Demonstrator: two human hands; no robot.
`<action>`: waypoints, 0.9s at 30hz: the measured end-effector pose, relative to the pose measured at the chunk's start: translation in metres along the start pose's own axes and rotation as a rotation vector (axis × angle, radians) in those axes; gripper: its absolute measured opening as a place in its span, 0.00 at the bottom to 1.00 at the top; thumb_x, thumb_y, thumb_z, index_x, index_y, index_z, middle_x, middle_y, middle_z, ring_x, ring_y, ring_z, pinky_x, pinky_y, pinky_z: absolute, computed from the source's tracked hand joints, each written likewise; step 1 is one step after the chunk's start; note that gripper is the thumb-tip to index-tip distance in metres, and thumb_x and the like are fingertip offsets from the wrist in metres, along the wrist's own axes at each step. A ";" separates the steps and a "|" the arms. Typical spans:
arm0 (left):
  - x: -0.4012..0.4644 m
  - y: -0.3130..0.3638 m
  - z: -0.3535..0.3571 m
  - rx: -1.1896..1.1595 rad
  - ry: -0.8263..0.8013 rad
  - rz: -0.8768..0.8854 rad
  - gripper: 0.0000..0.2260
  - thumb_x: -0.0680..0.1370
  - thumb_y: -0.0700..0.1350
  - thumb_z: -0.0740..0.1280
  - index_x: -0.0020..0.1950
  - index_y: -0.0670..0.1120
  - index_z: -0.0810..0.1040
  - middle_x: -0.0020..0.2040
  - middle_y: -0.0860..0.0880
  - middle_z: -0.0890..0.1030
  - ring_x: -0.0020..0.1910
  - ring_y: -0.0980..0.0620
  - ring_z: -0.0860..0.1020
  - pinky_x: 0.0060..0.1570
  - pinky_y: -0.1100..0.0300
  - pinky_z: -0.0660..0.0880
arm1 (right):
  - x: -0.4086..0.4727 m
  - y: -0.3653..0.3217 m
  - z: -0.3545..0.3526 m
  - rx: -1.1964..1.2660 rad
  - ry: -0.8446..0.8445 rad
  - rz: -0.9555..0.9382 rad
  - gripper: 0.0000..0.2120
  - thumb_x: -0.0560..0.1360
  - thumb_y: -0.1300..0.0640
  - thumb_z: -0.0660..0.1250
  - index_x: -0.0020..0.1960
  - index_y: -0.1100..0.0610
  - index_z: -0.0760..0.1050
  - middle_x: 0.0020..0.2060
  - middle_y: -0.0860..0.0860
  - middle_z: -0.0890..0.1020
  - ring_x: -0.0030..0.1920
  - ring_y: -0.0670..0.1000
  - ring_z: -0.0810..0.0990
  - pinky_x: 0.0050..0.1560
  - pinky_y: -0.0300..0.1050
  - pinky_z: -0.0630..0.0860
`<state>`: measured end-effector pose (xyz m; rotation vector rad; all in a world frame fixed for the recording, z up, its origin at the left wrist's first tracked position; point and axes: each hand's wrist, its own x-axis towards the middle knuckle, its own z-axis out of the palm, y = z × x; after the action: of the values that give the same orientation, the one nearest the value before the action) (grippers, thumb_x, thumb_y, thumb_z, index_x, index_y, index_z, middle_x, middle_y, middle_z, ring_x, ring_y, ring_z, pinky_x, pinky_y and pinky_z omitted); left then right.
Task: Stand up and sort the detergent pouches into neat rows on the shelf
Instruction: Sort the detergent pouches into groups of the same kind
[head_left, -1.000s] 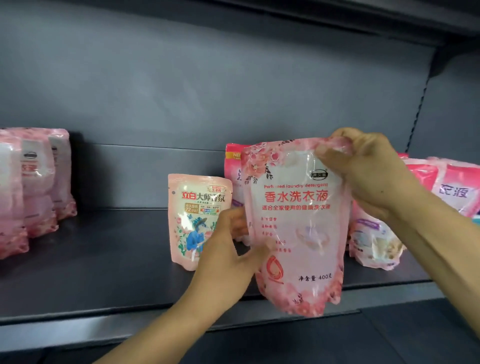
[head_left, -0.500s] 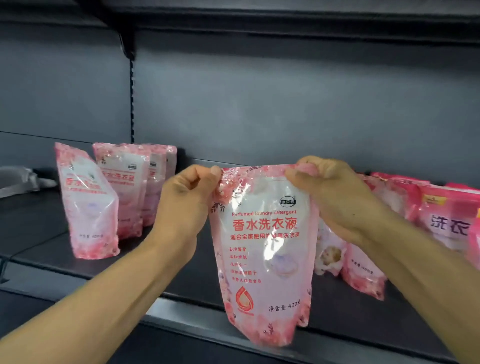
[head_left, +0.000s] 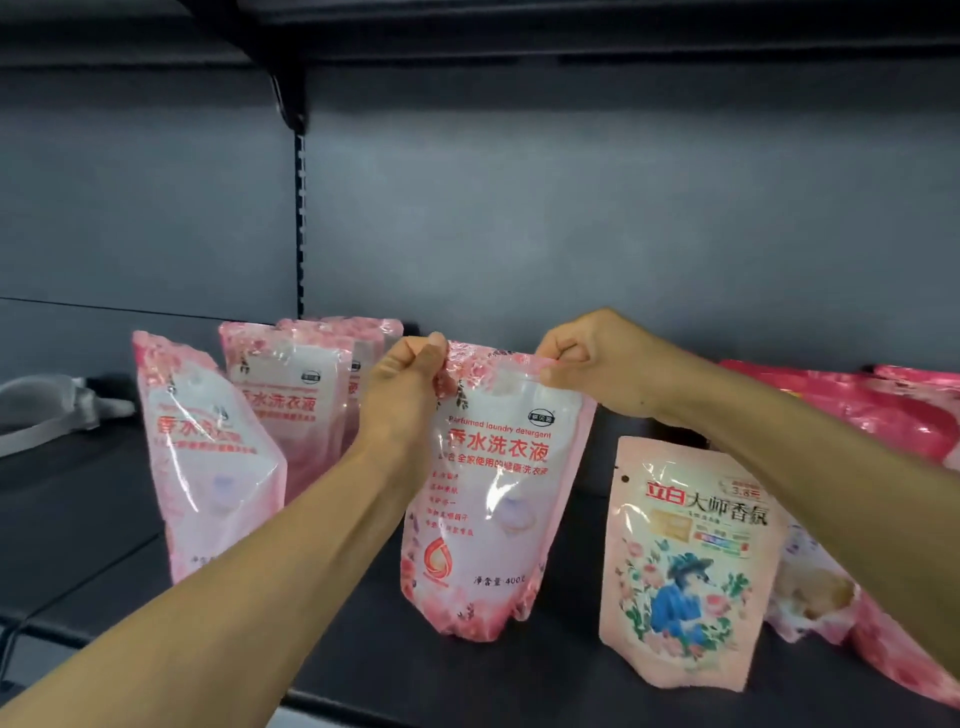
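Observation:
I hold a pink floral detergent pouch (head_left: 493, 493) upright by its top edge, its base resting on the dark shelf (head_left: 467, 675). My left hand (head_left: 405, 384) pinches the top left corner and my right hand (head_left: 597, 364) pinches the top right corner. To its left stand matching pink pouches: one in front (head_left: 208, 467) and a row of others behind it (head_left: 296, 395). A smaller peach pouch with a blue figure (head_left: 685, 561) stands to the right.
More pink and red pouches (head_left: 857, 410) lie jumbled at the far right, some behind my right forearm. A grey plastic object (head_left: 47, 410) lies on the neighbouring shelf section at far left. A slotted upright (head_left: 300, 208) divides the back panel.
The pouch has moved left and inward from in front of the shelf edge onto the shelf beside the matching row. My left hand shifted from its side to its top corner.

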<state>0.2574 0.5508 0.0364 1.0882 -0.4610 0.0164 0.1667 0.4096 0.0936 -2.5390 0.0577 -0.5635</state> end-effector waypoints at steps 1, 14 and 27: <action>0.009 -0.004 0.001 -0.011 -0.017 0.006 0.17 0.80 0.44 0.62 0.31 0.47 0.68 0.24 0.53 0.70 0.26 0.56 0.66 0.32 0.62 0.67 | 0.008 0.001 0.002 -0.021 -0.014 0.007 0.05 0.75 0.62 0.66 0.42 0.60 0.80 0.40 0.59 0.84 0.37 0.49 0.75 0.39 0.43 0.72; 0.069 -0.093 -0.016 0.235 -0.100 -0.053 0.37 0.69 0.43 0.76 0.72 0.49 0.59 0.56 0.53 0.75 0.55 0.53 0.77 0.58 0.52 0.75 | 0.108 0.040 0.035 -0.050 0.160 0.256 0.13 0.76 0.60 0.65 0.33 0.52 0.71 0.36 0.51 0.75 0.38 0.50 0.70 0.36 0.40 0.67; 0.083 -0.175 -0.034 0.727 -0.034 -0.269 0.56 0.57 0.47 0.81 0.75 0.50 0.49 0.68 0.46 0.67 0.68 0.45 0.66 0.68 0.49 0.66 | 0.169 0.066 0.050 0.060 0.111 0.251 0.15 0.77 0.63 0.63 0.33 0.53 0.69 0.30 0.50 0.68 0.33 0.47 0.64 0.32 0.40 0.60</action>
<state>0.3852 0.4795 -0.0940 1.8615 -0.3385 -0.0774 0.3457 0.3523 0.0862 -2.3924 0.3880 -0.5940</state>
